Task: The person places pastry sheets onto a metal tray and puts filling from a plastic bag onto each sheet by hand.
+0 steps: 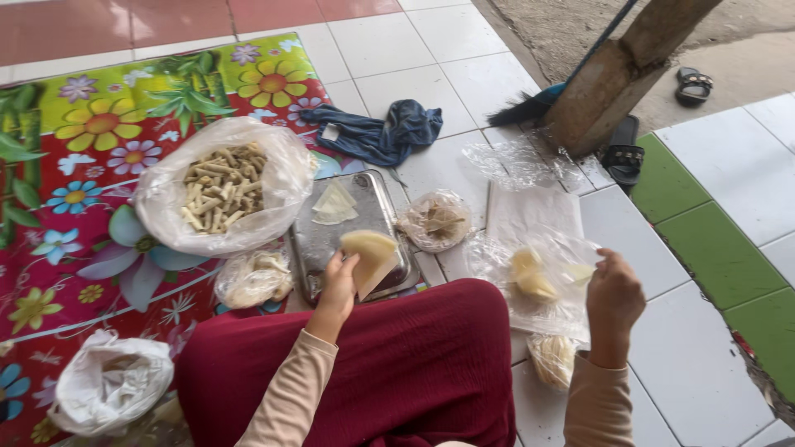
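A blue cloth [381,132] is laid on the white floor tiles [431,41]; a broom [530,103] and black sandals [623,153] are positioned beside a wooden post [613,74].

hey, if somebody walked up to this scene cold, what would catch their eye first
Probably the bright flowered mat on the left, with a big clear bag of pale rolled sticks lying open on it. Next, the left hand holding a thin folded pale wrapper over a metal tray in the middle, while the right hand lifts a clear plastic bag of more wrappers.
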